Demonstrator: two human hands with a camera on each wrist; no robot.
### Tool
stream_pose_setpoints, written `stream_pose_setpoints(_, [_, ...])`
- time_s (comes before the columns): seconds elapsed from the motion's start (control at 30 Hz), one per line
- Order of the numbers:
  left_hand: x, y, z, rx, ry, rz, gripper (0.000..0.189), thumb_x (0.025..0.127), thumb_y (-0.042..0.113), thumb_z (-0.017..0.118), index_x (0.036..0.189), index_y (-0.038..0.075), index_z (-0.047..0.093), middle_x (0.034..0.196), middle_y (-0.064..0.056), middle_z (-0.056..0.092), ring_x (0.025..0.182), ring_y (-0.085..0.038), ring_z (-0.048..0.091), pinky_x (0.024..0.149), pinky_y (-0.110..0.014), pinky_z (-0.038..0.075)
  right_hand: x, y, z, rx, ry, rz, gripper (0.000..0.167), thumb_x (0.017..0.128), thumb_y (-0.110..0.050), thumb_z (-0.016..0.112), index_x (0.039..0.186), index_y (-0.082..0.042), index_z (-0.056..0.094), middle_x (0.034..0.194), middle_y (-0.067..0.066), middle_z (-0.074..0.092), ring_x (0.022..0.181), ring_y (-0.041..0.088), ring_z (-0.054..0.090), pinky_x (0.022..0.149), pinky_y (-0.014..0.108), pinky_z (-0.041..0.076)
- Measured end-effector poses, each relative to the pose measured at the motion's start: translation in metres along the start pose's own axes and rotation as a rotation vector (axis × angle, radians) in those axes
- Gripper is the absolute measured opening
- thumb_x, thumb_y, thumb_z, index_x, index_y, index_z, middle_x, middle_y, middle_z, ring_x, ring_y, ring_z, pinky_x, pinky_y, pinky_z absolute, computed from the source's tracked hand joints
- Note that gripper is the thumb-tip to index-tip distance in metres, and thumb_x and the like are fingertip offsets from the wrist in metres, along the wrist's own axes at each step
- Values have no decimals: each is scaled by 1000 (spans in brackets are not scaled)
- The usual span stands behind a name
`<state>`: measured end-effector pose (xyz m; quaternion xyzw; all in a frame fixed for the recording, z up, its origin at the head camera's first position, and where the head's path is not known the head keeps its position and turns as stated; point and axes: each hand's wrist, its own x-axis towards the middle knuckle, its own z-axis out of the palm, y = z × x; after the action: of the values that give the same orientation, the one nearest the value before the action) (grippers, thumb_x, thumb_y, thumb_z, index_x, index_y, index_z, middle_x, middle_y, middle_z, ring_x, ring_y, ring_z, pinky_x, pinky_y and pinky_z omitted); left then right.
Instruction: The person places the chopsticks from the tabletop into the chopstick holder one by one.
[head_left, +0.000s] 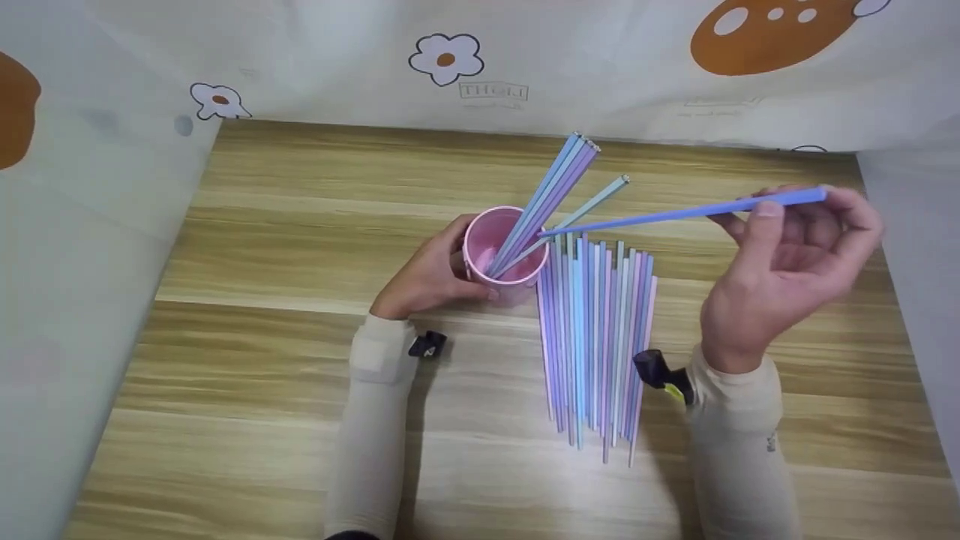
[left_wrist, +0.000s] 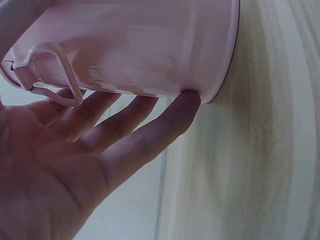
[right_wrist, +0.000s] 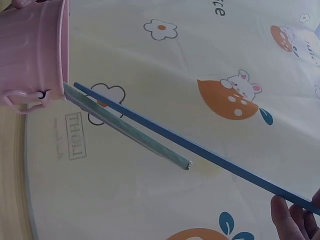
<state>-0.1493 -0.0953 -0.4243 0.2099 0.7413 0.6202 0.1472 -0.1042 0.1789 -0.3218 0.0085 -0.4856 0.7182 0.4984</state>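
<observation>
A pink metal-looking bucket with small side handles stands on the table, slightly tilted in the head view. My left hand holds it from the left, thumb on the near side and fingers round the far side; a fingertip presses near its base in the left wrist view. Several blue and purple sticks and a green stick lean out over its rim. My right hand pinches the thick end of a long thin blue stick between thumb and fingers. The stick's far tip is right at the bucket's right rim.
Right of the bucket, a row of several pastel sticks lies side by side on the wooden table. A pale printed sheet hangs behind the table, and pale walls stand at both sides.
</observation>
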Motion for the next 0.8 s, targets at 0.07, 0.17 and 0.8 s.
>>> stream_pose_setpoints(0.07, [0,-1,0,-2,2,3,90,65,-13,82,144,-5,40,141,-24,48,134,-36,45,113,-44,40,-2,3,0,1,-28,5,24,86,17,58,107,11,46,85,25,56,74,38,57,63,42,62])
stream_pose_setpoints(0.17, [-1,2,0,0,5,0,90,65,-12,83,144,-5,40,141,-24,48,135,-37,45,114,-44,39,-5,9,0,7,-68,8,24,87,17,56,107,11,46,85,23,56,73,37,58,64,42,62])
stream_pose_setpoints(0.8, [-1,4,1,25,12,-20,90,66,-9,84,144,-4,40,141,-24,49,134,-37,46,112,-44,40,-27,61,1,-63,-328,158,27,88,15,58,111,6,49,91,21,55,78,31,59,65,41,62])
